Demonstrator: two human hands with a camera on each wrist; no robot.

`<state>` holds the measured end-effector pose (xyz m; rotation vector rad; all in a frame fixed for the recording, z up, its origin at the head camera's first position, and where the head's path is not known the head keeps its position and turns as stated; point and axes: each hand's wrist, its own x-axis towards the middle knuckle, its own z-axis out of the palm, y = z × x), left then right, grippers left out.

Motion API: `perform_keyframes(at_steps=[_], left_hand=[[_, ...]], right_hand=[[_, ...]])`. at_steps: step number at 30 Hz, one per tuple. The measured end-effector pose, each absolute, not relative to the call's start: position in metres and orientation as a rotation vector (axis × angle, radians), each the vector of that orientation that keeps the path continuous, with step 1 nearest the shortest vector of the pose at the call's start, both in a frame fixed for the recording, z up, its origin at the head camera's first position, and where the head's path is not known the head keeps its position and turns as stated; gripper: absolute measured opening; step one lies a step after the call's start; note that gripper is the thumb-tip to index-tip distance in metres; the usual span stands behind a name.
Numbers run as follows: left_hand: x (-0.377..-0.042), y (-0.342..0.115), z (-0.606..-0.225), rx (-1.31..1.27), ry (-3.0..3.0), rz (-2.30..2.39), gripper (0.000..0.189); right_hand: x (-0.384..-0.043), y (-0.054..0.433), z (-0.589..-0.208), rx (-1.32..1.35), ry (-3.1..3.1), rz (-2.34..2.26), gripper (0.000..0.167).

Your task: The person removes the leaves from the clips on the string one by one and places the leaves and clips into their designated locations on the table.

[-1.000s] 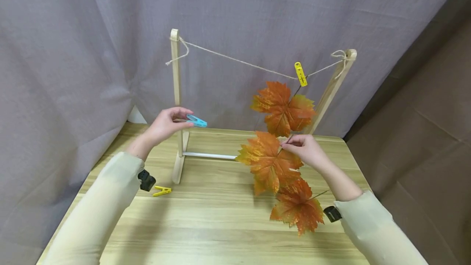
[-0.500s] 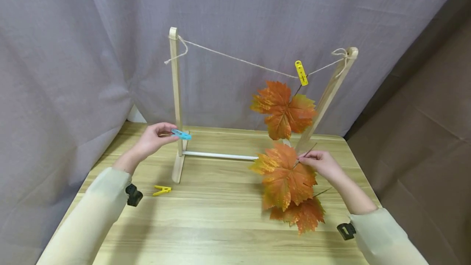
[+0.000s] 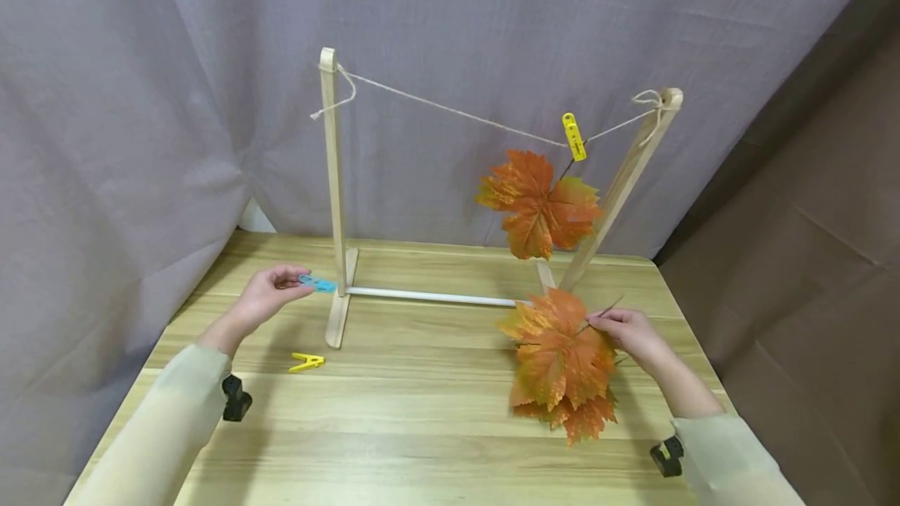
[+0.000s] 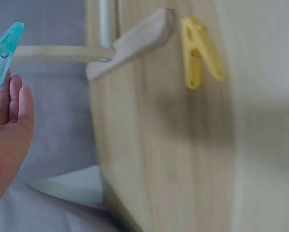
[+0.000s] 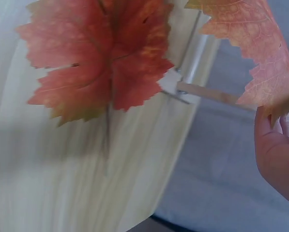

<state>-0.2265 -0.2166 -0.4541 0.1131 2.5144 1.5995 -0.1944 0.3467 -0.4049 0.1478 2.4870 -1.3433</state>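
My left hand [image 3: 266, 299] pinches a light blue clothespin [image 3: 318, 283] beside the foot of the stand's left post. In the left wrist view the same blue clothespin [image 4: 7, 54] shows between thumb and fingers. My right hand [image 3: 636, 336] pinches the stem of an orange artificial maple leaf [image 3: 562, 350], held above the table on the right. Below it, partly covered, lies another maple leaf [image 3: 587, 418], seen more fully as the reddish leaf [image 5: 103, 58] in the right wrist view. A third maple leaf [image 3: 540, 205] hangs from the string [image 3: 457, 110] by a yellow clothespin [image 3: 574, 137].
The wooden stand has a left post [image 3: 333, 170], a right post [image 3: 626, 182] and a white crossbar [image 3: 436, 297] low between them. On the wooden table [image 3: 394, 428] lies a second yellow clothespin [image 3: 306, 362]. A grey curtain [image 3: 436, 14] hangs behind.
Both hands have come down toward the table. The left moved left with the blue clothespin; the right moved right with its leaf, which now covers more of the leaf below.
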Motion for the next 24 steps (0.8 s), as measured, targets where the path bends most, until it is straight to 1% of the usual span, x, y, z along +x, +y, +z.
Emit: perform_keyframes(at_steps=[6, 15, 24], left_hand=[[-0.224, -0.226, -0.47, 0.098, 2.49, 1.627, 0.051], [-0.223, -0.233, -0.501, 0.062, 2.442, 1.661, 0.053], [-0.208, -0.232, -0.511, -0.026, 2.432, 1.594, 0.05]], right_hand=[[-0.196, 0.358, -0.421, 0.163, 2.479, -1.35, 0.031], [-0.197, 0.37, -0.448, 0.228, 2.404, -1.44, 0.024], [-0.188, 0.38, -0.469, 0.337, 2.355, -1.464, 0.022]])
